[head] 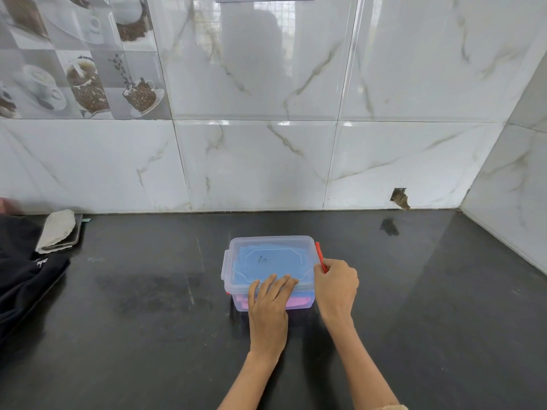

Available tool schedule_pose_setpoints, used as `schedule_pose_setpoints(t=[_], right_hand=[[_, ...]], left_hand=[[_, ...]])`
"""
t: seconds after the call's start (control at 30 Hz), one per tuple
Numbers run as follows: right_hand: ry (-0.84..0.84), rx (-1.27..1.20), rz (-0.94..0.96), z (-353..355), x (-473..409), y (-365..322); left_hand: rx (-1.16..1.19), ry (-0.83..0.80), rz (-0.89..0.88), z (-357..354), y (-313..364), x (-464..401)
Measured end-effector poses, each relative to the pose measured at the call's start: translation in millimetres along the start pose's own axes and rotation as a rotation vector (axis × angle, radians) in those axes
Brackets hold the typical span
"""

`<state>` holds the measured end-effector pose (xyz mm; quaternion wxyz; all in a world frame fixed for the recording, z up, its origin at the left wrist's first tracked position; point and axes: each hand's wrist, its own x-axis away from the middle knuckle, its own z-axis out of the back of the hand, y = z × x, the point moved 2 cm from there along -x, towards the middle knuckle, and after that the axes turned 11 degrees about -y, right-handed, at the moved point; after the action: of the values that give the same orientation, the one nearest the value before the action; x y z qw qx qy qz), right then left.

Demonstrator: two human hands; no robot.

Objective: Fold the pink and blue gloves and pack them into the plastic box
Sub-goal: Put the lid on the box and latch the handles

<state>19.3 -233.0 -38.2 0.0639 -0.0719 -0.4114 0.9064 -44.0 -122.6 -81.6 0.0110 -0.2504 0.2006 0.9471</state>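
Note:
A clear plastic box (236, 273) stands on the black counter with its lid on. Through the lid shows the blue glove (275, 261); the pink glove (299, 300) shows through the front wall below it. My left hand (270, 303) lies flat on the near edge of the lid, fingers straight. My right hand (337, 284) is at the box's right side, fingers curled round the red latch (319, 255).
A dark bag (23, 279) lies at the far left of the counter, with a phone under a grey cloth (57, 229) beside it. The tiled wall runs along the back and the right. A broken hole (401, 198) is in the wall tile.

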Motion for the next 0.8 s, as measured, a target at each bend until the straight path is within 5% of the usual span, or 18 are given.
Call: schedule_pose_setpoints(t=[0.2, 0.4, 0.6, 0.7, 0.8], right_hand=[[0.032, 0.428, 0.158, -4.0, 15.9, -13.2], [-0.108, 0.015, 0.436, -31.5, 58.6, -8.2], [-0.064, 0.294, 0.703, -32.7, 57.5, 10.5], [-0.012, 0.289, 0.678, -36.4, 52.2, 10.3], [0.005, 0.280, 0.657, -40.0, 49.9, 10.3]], left_hand=[[-0.028, 0.003, 0.009, 2.9, 2.4, -0.4], [0.061, -0.067, -0.001, 9.2, 0.7, 1.7], [0.307, 0.054, 0.069, 17.9, -19.8, 17.5], [0.546, 0.293, 0.350, 27.4, -27.7, 28.2], [0.902, 0.475, 0.911, 36.3, -40.1, 29.3]])
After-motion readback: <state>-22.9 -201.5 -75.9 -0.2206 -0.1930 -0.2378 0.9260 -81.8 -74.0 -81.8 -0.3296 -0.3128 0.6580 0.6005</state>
